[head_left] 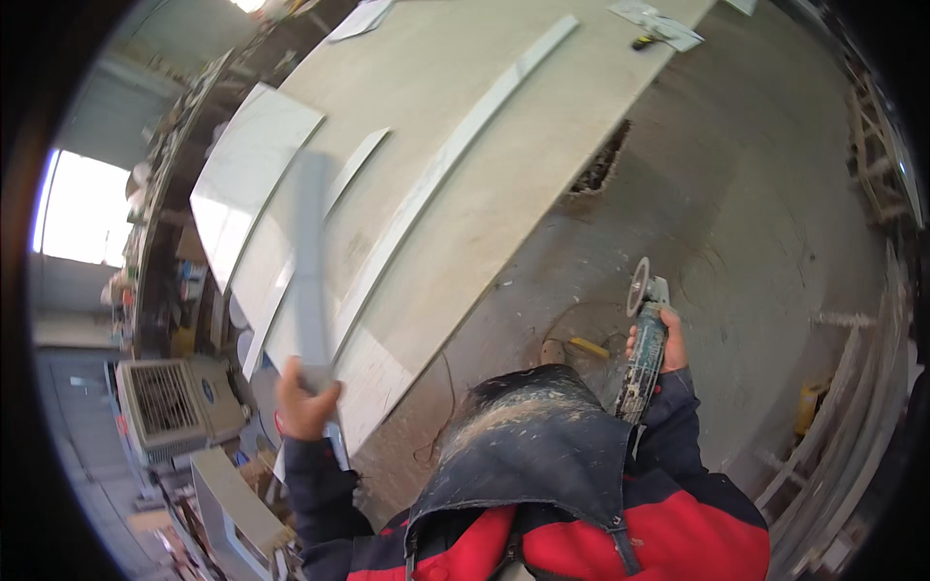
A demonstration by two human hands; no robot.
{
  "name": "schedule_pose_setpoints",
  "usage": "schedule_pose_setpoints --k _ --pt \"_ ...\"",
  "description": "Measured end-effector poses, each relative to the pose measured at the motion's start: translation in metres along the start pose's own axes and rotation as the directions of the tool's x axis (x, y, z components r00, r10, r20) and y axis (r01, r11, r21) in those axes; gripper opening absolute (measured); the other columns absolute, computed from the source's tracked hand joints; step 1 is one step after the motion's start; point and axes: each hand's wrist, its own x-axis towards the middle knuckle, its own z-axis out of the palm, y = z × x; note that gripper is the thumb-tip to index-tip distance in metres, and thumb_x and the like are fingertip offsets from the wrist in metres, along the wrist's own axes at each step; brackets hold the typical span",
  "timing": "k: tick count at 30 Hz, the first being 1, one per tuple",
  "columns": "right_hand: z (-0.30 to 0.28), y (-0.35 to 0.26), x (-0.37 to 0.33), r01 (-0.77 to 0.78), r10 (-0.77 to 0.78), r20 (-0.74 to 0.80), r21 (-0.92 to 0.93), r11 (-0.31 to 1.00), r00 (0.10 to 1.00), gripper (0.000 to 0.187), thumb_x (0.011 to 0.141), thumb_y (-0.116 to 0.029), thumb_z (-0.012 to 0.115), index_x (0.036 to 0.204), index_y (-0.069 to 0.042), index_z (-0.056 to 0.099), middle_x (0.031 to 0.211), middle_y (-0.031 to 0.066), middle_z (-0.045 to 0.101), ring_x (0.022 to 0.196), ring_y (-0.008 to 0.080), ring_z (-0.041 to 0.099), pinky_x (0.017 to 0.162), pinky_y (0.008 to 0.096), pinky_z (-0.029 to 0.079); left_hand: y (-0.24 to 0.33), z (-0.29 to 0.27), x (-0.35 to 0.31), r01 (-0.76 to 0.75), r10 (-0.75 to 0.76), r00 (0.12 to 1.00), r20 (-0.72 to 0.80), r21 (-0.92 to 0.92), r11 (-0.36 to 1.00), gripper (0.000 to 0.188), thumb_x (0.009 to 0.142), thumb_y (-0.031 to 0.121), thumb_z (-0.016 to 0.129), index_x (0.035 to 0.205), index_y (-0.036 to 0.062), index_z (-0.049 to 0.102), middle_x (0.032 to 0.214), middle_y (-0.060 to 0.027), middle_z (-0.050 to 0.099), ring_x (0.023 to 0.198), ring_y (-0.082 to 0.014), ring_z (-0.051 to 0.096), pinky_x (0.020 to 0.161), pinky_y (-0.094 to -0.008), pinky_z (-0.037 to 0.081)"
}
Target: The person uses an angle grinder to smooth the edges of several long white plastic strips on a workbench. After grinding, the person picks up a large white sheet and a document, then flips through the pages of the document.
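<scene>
In my left hand (306,399) is the near end of a long grey strip (310,257), which looks like stone or tile. It is raised over the worktable (504,184) and somewhat blurred. My right hand (673,344) is wrapped round the body of a dusty green angle grinder (642,363), held off the table's right side. Its cutting disc (637,287) points up and away from me. Beneath and beside the grey strip, a long white marbled strip (450,160), a shorter strip (356,172) and a white marbled slab (252,174) lie on the table.
A yellow-and-black tool (642,43) sits near the far right table edge by some offcuts (668,27). An air cooler (174,402) stands at the left. A cord (450,387) trails on the floor (736,213); long pieces (833,416) lean at the right.
</scene>
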Motion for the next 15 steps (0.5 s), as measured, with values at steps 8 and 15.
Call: schedule_pose_setpoints --k 8,15 --pt "0.011 -0.007 -0.006 -0.042 0.047 0.09 -0.057 0.998 0.995 0.061 0.093 -0.06 0.065 0.116 -0.003 0.064 0.09 0.0131 0.073 0.073 0.0269 0.074 0.062 0.0428 0.065 0.007 -0.141 -0.075 -0.196 -0.281 0.871 -0.402 -0.811 0.552 0.021 0.104 0.017 0.063 0.121 0.0059 0.059 0.115 -0.0099 0.067 0.099 -0.0236 0.069 0.085 -0.0449 0.059" --pt "0.027 -0.024 0.001 -0.091 0.108 0.155 -0.115 0.989 0.982 0.064 0.091 -0.062 0.067 0.11 -0.001 0.064 0.091 0.0135 0.072 0.076 0.0279 0.074 0.066 0.0434 0.065 -0.149 -0.019 -0.139 -0.084 -0.603 0.795 -0.057 -0.996 -0.016 0.029 0.106 0.026 0.058 0.124 0.0044 0.063 0.138 -0.017 0.064 0.123 -0.0331 0.065 0.108 -0.0557 0.052"
